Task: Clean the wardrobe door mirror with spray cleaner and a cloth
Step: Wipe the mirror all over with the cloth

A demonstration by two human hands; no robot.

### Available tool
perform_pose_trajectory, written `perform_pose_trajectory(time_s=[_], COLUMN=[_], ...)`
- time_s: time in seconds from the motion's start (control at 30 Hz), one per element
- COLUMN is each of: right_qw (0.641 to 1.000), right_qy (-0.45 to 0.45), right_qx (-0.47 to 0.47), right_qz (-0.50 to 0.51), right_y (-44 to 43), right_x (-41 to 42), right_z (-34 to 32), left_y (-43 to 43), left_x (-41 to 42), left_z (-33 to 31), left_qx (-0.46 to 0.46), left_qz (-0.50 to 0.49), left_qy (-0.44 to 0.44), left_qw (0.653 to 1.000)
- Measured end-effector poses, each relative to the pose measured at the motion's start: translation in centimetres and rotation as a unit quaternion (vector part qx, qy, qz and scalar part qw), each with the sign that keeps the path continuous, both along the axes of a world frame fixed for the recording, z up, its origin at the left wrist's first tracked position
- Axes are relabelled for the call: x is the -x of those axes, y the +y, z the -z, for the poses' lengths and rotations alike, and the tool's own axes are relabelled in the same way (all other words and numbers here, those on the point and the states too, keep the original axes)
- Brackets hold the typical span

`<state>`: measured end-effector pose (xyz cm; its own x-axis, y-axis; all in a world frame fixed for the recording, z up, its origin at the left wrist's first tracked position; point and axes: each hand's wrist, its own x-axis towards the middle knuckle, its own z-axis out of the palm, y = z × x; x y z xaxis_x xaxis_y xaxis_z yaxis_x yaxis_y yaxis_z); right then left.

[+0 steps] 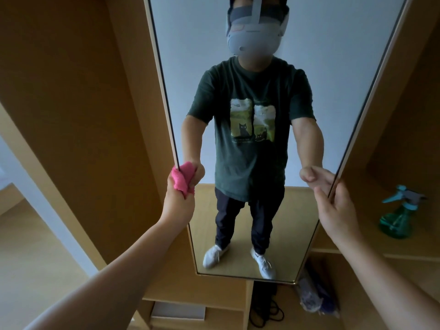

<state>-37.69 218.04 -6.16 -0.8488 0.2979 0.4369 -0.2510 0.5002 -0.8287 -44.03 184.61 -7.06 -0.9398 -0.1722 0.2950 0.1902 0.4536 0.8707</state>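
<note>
Both hands reach the mirror (190, 44): left hand (177, 201) clenches a pink cloth (179, 181) against its left edge, right hand (338, 210) grasps its right edge. Spray bottle (397, 217) stands on a shelf (416, 254) right of the mirror.

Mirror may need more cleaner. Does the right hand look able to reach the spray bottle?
Likely yes: right hand grips the mirror edge, but the spray bottle stands unobstructed on the shelf beside it.

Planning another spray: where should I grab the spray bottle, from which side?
Probably the narrow neck just under the trigger head of the spray bottle, coming from the open shelf front. It stands on its base with the head on top, and the right hand, gripping the mirror door's edge, is nearest.
</note>
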Motion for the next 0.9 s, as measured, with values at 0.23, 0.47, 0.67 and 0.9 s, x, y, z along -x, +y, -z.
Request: perform_pose_trajectory(time_s=[0.23,0.47,0.67,0.9], right_qw=[0.996,0.988,0.981,0.977], right_qy=[-0.089,-0.144,-0.182,-0.201], right_qx=[-0.003,-0.004,0.001,0.012], right_qz=[0.03,0.054,0.071,0.068], right_y=[0.2,0.3,0.6,0.7], right_x=[-1.1,-1.7,-1.7,-2.0], right_z=[1.9,3.2,4.8,6.8], left_y=[0.0,0.1,-0.2,-0.6], left_x=[0.1,0.1,-0.3,0.1], left_z=[2.3,4.4,6.9,10.2], left_qx=[-0.001,-0.007,-0.016,-0.013], left_qz=[0.005,0.007,0.008,0.008], left_qy=[-0.002,-0.005,-0.038,-0.095], left_qw=[1.0,1.0,0.999,0.995])
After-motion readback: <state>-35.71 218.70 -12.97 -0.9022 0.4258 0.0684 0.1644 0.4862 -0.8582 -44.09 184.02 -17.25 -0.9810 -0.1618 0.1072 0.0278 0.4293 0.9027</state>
